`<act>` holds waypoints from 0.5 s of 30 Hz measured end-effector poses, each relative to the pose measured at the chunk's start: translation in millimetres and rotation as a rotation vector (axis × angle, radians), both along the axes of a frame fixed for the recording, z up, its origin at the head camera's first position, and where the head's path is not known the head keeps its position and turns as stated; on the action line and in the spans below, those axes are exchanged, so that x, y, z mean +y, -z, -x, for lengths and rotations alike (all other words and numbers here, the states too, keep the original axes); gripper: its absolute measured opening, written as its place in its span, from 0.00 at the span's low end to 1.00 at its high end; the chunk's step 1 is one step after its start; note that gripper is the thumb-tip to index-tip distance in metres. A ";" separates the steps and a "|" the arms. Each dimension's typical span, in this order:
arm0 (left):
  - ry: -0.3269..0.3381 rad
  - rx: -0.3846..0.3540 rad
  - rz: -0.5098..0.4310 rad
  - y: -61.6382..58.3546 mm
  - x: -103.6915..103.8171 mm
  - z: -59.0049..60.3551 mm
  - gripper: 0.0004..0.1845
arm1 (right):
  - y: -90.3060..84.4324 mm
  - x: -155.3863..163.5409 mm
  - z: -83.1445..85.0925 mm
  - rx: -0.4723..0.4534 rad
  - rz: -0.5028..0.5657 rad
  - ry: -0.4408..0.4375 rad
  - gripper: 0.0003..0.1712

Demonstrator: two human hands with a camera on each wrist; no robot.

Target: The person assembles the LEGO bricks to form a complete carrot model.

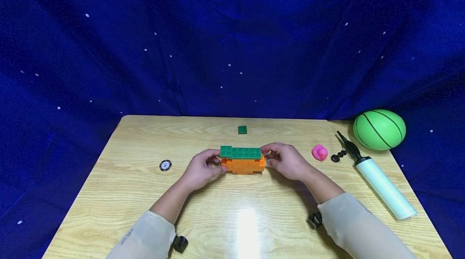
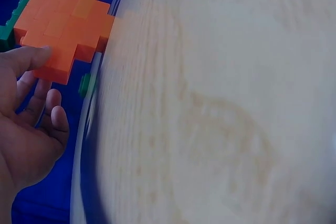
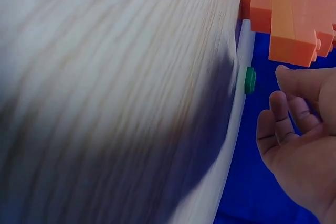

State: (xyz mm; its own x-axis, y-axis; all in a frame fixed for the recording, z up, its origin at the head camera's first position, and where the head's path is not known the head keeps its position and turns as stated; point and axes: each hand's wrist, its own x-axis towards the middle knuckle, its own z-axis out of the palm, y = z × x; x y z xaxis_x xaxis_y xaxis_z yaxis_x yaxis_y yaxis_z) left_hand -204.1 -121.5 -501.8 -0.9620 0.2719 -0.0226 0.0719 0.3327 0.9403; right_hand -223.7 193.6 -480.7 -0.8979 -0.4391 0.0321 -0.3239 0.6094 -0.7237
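A build of orange toy building bricks (image 1: 242,166), topped by a row of green bricks (image 1: 247,153), stands upright on the table in the head view. My left hand (image 1: 202,170) pinches its left end; in the left wrist view the thumb (image 2: 37,57) lies on the orange face, with fingers behind. At the right end is my right hand (image 1: 285,159), its index fingertip close to the green row. The right wrist view shows that thumb (image 3: 294,81) just apart from the orange bricks (image 3: 294,24), fingers loosely bent around nothing. Whether the index finger touches, I cannot tell.
A loose green brick (image 1: 242,130) lies behind the build. Left of the hands is a poker chip (image 1: 165,165). To the right are a pink rubber duck (image 1: 319,152), small black pieces (image 1: 336,158), a hand pump (image 1: 385,188) and a green ball (image 1: 379,130) near the table's corner.
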 end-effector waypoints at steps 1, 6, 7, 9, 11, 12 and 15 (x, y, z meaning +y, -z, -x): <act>-0.001 -0.004 0.000 0.2 -0.1 0.2 0.27 | 0.0 -0.7 1.4 0.003 -0.003 0.003 0.21; -0.003 -0.007 -0.002 0.5 -0.4 0.8 0.27 | 0.8 -4.8 9.5 0.000 -0.015 0.019 0.22; -0.004 -0.003 -0.004 0.4 -0.6 0.9 0.26 | 1.3 -6.3 11.6 0.004 -0.013 0.021 0.22; -0.005 0.004 -0.004 0.3 -1.0 1.1 0.25 | 3.1 -9.1 15.9 0.014 -0.009 0.026 0.22; -0.002 0.009 -0.005 0.0 -1.2 1.5 0.25 | 5.2 -11.6 19.7 0.024 -0.004 0.032 0.21; 0.000 0.010 -0.006 -0.1 -1.3 1.5 0.24 | 6.5 -12.5 21.6 0.032 -0.006 0.034 0.21; 0.007 0.010 -0.008 -0.6 -1.8 1.9 0.24 | 10.2 -14.6 26.8 0.047 -0.009 0.039 0.21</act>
State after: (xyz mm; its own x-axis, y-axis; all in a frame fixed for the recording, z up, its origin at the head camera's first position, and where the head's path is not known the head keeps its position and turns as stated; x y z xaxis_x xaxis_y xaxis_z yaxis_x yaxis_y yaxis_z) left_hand -205.9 -123.3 -501.2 -0.9603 0.2786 -0.0112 0.0832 0.3249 0.9421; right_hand -250.5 179.0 -490.9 -0.9118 -0.4045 0.0710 -0.3335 0.6283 -0.7028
